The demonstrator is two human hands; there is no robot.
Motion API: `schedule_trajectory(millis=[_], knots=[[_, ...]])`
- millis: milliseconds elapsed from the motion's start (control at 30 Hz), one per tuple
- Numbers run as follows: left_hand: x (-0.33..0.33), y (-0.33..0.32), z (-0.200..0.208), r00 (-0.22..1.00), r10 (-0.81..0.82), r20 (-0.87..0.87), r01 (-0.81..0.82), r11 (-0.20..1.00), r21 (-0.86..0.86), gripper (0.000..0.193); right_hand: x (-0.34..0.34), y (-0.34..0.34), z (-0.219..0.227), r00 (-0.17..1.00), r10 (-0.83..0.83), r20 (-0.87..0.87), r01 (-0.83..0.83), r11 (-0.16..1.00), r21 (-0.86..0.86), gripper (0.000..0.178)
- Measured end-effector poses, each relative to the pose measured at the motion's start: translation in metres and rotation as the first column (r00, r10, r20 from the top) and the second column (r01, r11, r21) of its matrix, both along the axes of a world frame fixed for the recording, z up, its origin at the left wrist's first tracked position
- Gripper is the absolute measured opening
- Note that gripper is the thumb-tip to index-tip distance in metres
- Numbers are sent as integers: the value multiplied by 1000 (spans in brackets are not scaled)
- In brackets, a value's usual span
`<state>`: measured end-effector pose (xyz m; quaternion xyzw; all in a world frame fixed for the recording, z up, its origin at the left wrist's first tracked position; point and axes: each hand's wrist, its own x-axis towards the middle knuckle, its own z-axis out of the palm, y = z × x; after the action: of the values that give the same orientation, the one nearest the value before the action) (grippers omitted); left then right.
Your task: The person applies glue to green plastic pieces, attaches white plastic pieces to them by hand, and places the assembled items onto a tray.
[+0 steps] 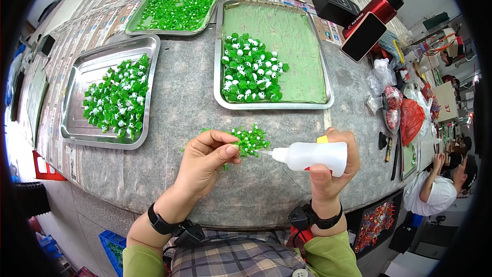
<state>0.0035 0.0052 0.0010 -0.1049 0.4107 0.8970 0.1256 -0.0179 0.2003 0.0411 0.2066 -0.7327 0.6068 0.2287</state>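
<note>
Green and white: a pile [251, 138] of small pieces lies loose on the counter [187, 102], which has a grey covering.

Left hand [207, 159] just left of the pile, partly before it. Grip closed, thumb pressed to forefinger; cannot tell whether a piece sits between the tips.

Right hand [338, 182] right of the pile. Grip wrapped around a white squeeze bottle [315, 156], thumb on the near side. Bottle lies level, thin nozzle pointing left, its tip near the pile's edge and the left fingertips.

Beyond the pile: right tray [271, 106], lined green, larger green-and-white pieces massed in its left half. Left of the pile: left tray [74, 107], heaped with similar pieces. Farthest beyond, leftward: far tray [169, 33], small green pieces spread wide.

Beyond the pile, well rightward: phone [364, 37], red flask [387, 2], black box [333, 6].
</note>
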Motion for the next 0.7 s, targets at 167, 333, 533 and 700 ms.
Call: schedule_trajectory(millis=[167,333,533,700], knots=[[0,0,0,999,28,-15,-29,999,-35,13,0,-1,-2,1000,1,17,-2,1000,18,43],[0,0,0,999,32,-18,-33,998,-47,14,-1,-5,0,999,2,34,-4,999,36,41],[-1,1,0,999,23,-30,-24,999,-39,13,-1,6,5,996,-59,73,67,991,-117,42],[0,0,2,999,50,-12,-50,999,-6,12,-25,44,19,910,-91,405,166,974,-155,41]])
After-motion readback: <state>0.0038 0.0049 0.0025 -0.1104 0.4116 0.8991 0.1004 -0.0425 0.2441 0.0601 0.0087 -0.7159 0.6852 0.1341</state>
